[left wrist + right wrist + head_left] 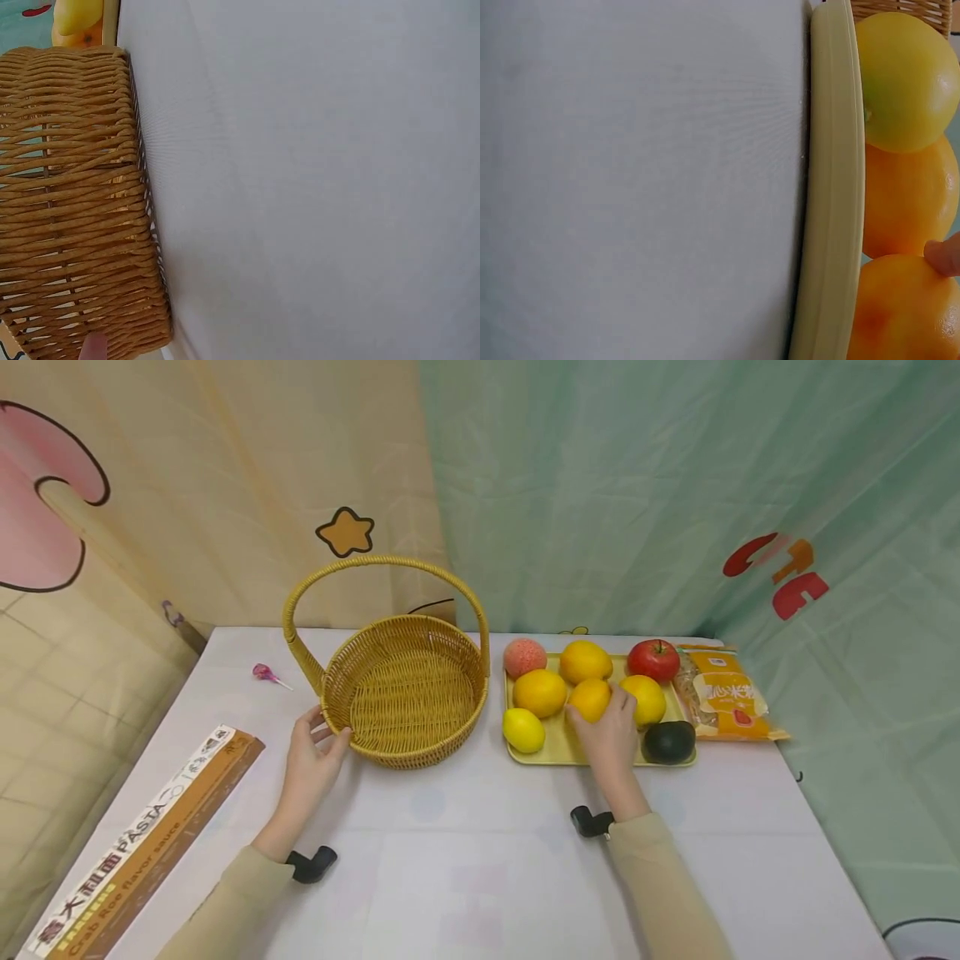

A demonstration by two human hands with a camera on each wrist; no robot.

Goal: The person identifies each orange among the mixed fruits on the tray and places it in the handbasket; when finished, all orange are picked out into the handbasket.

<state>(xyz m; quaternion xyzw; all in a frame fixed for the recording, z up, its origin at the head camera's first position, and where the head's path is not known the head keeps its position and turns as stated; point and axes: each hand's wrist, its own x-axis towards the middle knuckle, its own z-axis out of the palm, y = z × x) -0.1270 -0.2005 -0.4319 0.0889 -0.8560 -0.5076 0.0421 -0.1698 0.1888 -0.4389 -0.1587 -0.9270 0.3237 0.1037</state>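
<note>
On the table, an empty wicker basket [412,702] with a tall arched handle stands left of centre. My left hand [311,768] holds its near-left rim, and one fingertip [94,348] shows against the woven side in the left wrist view. To the right, a shallow yellow tray [551,752] bears several fruits. My right hand [611,735] grips an orange [588,700] in the middle of the tray; the thumb [943,255] presses its side in the right wrist view. A lemon [523,730], a red apple [654,660] and a dark avocado [669,742] lie around it.
A long pasta box [150,843] lies along the left table edge. A wrapped lollipop [264,672] is left of the basket. An orange food packet [727,693] touches the tray's right side. Curtains [570,485] hang behind the table.
</note>
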